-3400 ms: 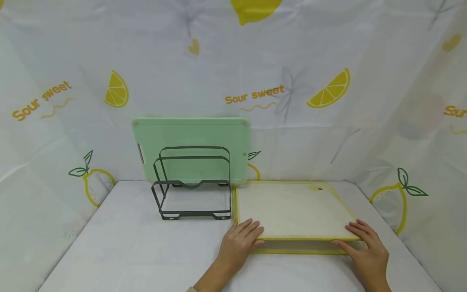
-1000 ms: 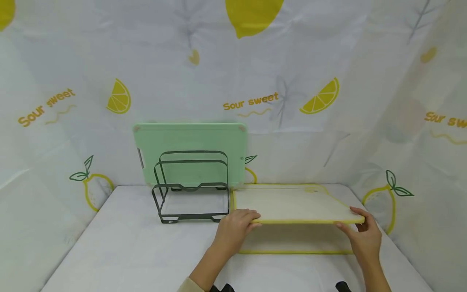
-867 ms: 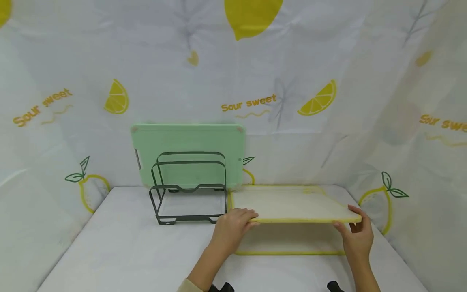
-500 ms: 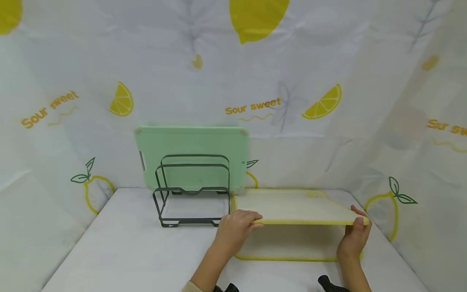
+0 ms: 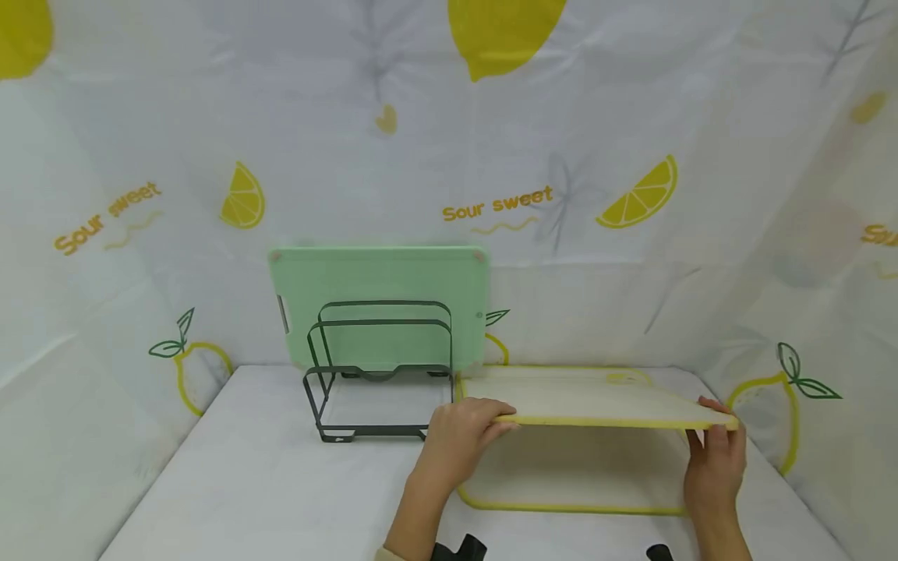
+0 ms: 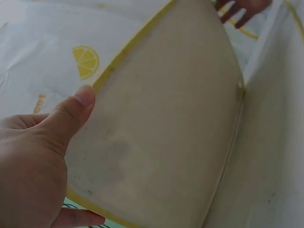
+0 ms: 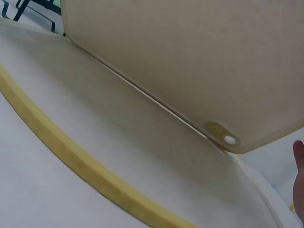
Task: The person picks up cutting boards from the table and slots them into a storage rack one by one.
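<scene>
Two white cutting boards with yellow edges lie one over the other right of centre. The upper cutting board (image 5: 575, 399) is tilted, front edge raised and far edge low against the lower cutting board (image 5: 575, 471). My left hand (image 5: 459, 440) grips the upper board at its front left corner; in the left wrist view the thumb (image 6: 78, 107) presses its yellow edge. My right hand (image 5: 717, 471) holds the front right corner, with fingers under and over the edge. In the right wrist view the raised board's underside (image 7: 180, 57) shows a small hole near one corner.
Left of the boards stands a black wire rack (image 5: 379, 374), close to my left hand. A green cutting board (image 5: 379, 273) stands upright at its back. A lemon-print sheet (image 5: 393, 179) hangs behind and at both sides of the white table surface (image 5: 295, 499).
The upper board's front edge has risen from just above the lower board, both hands rising with it. My right hand has shifted from the front edge to around the right corner.
</scene>
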Demonstrator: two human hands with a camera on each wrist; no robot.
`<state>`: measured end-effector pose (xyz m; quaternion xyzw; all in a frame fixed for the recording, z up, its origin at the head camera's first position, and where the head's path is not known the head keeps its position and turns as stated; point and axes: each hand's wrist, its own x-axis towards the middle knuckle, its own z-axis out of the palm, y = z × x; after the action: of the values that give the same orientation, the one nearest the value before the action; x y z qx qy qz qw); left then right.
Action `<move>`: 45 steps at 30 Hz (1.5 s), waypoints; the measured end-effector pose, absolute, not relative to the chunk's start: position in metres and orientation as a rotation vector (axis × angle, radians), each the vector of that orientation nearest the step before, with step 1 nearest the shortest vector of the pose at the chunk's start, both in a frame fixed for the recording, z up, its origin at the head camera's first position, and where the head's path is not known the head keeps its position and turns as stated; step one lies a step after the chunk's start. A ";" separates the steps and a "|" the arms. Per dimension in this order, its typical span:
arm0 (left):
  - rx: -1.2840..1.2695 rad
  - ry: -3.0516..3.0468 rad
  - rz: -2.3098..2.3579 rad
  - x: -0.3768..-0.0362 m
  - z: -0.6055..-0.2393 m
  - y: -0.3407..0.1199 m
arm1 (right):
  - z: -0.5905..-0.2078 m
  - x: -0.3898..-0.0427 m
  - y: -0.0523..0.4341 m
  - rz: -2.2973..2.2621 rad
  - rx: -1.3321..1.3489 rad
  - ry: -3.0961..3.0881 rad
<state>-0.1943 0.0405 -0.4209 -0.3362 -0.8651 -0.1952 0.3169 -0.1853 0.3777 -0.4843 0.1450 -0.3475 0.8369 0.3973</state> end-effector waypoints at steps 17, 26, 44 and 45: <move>-0.580 -2.256 -1.022 -0.205 -0.430 0.044 | -0.472 -0.192 0.379 2.139 0.357 -0.818; -0.634 -2.087 -1.627 -0.213 -0.452 0.053 | -0.472 -0.192 0.378 2.106 0.282 -0.852; -0.789 -2.024 -1.614 -0.220 -0.472 0.044 | -0.463 -0.190 0.374 2.157 0.186 -0.789; -0.787 -2.046 -1.582 -0.220 -0.472 0.044 | -0.463 -0.189 0.374 2.160 0.178 -0.789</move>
<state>-0.2199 0.0436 -0.4719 -0.2842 -0.7387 -0.5712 0.2174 -0.1894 0.3738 -0.4630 0.0707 -0.3125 0.8561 0.4054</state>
